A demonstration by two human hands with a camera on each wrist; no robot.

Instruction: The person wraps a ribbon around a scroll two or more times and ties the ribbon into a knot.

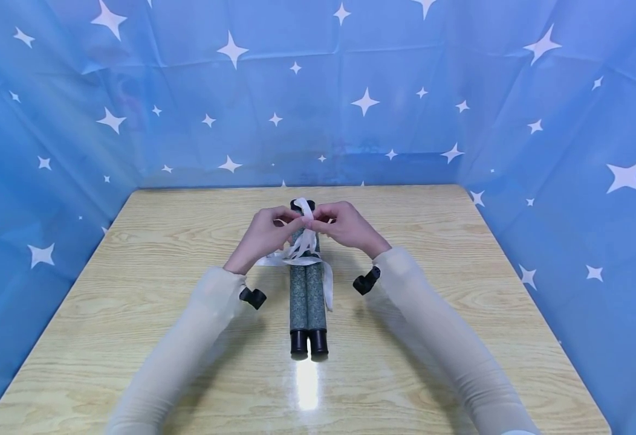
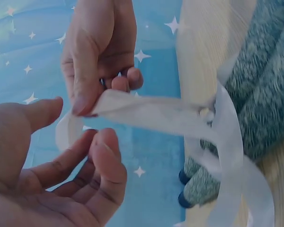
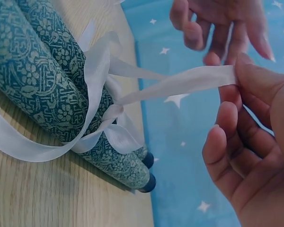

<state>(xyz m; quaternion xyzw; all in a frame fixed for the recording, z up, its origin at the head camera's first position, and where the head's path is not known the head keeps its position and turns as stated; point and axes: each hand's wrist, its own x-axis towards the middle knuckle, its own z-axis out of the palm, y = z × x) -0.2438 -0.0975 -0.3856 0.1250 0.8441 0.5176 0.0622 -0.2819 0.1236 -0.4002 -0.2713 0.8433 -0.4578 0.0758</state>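
Observation:
A scroll rolled from both ends, in green patterned fabric (image 1: 298, 296) with black end knobs (image 1: 318, 344), lies lengthwise on the table. White ribbon (image 3: 189, 82) is wound about its middle and knotted, with loose tails hanging over the rolls. Between thumb and fingers my right hand (image 1: 347, 226) pinches one ribbon length, drawn taut above the scroll's far part. My left hand (image 1: 263, 235) is close beside that ribbon end; in the left wrist view its thumb and fingers are spread apart, and they do not grip the ribbon.
The wood-grain table (image 1: 432, 290) reaches back to a blue cloth backdrop (image 1: 318, 121) with white stars, which also hangs along both sides. A small black device (image 1: 253, 297) sits at the left wrist, and another black device (image 1: 367, 281) at the right.

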